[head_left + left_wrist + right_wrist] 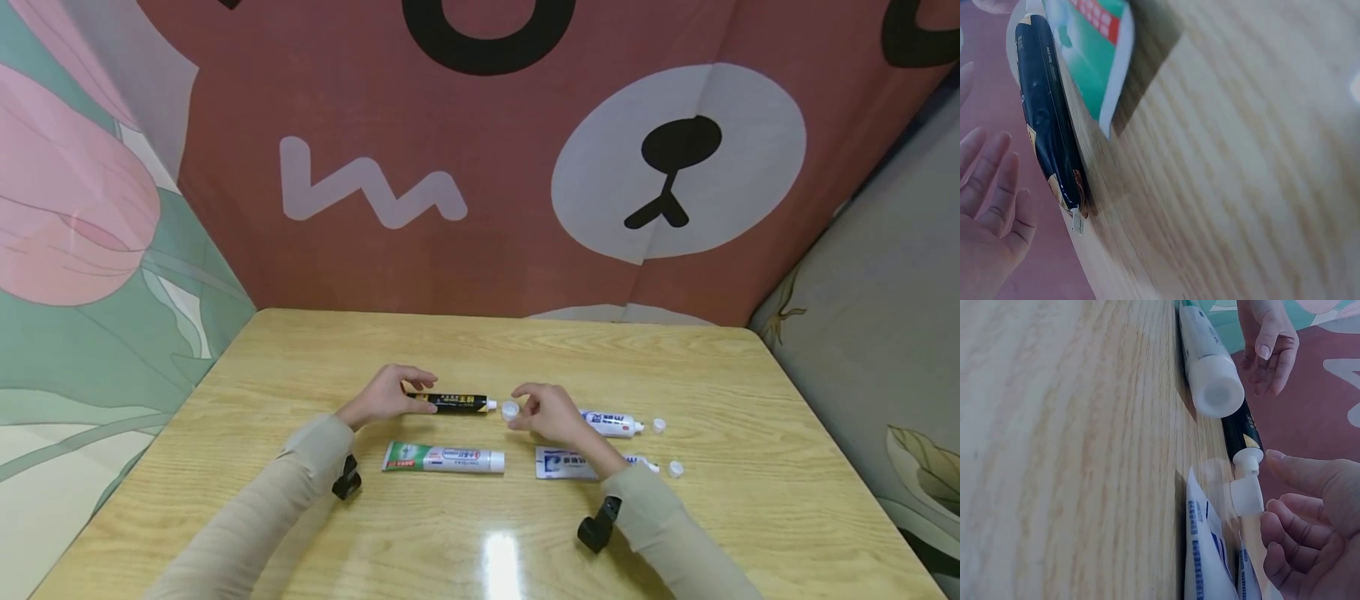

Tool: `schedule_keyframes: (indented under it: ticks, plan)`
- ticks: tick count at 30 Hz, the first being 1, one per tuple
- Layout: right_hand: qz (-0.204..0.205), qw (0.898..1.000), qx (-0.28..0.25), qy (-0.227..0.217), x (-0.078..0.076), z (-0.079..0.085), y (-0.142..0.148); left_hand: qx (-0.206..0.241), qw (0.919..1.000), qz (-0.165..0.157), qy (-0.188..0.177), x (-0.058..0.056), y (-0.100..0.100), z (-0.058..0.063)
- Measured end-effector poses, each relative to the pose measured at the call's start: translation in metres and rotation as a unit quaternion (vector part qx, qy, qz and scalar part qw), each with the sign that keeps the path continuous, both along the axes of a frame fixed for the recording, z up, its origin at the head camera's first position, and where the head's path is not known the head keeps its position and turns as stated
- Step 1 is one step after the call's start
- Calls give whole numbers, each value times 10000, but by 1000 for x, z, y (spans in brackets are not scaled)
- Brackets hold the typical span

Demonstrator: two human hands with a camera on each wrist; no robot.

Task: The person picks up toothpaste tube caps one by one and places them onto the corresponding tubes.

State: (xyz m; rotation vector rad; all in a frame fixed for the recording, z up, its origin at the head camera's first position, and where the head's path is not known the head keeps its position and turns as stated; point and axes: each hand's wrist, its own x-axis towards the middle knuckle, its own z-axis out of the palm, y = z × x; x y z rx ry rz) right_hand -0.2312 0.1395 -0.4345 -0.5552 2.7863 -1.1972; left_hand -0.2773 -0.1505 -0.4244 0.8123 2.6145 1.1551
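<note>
An uncapped black toothpaste tube [459, 403] lies on the table, its white nozzle toward the right. My left hand [386, 393] is at its tail end; the left wrist view shows those fingers loosely bent and apart from the tube [1047, 106]. A white cap [510, 410] sits on the table just off the nozzle. Beside that cap is my right hand [555, 414], thumb and fingers parted. In the right wrist view the fingertips are right by the cap [1247, 497], with nothing gripped. The left hand [1269, 347] shows farther back there.
A capped green-and-white toothpaste tube [457, 458] lies nearer me. To the right are two uncapped white-and-blue tubes, one farther back [611, 423] and one nearer [562, 463], partly hidden by my right arm. Their caps, the far cap [659, 425] and near cap [676, 469], lie beside the nozzles.
</note>
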Motion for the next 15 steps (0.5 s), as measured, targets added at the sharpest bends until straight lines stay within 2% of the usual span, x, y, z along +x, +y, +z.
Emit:
schedule_keyframes:
  ticks: [9, 15]
  plan:
    - [-178, 9990, 249, -313, -5, -1, -3, 66, 9988, -27, -474, -12, -1, -8]
    - [-234, 9983, 390, -371, -9, -1, -5, -6, 9983, -89, -568, -19, 0, -13]
